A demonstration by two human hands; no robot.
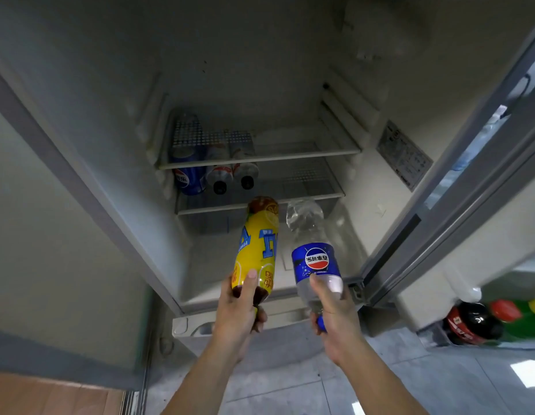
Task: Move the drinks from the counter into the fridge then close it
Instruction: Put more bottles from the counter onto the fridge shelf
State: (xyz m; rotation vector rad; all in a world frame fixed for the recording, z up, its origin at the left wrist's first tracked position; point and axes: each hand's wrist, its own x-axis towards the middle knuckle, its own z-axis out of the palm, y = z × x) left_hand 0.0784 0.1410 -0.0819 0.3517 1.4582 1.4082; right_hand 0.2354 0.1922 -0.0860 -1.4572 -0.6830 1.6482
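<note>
Two bottles come toward the open fridge [89, 163] in the head view. My left hand [239, 310] wraps the neck end of the yellow tea bottle [258, 250]; my right hand [335, 316] grips the blue-labelled bottle [315, 259] near its cap, both base-first, just in front of the lower glass shelf [260, 202]. Three drinks already lie at that shelf's left end. I judge the risk is a base catching the shelf edge, or a round bottle rolling out before the door [470, 181] shuts.
</note>
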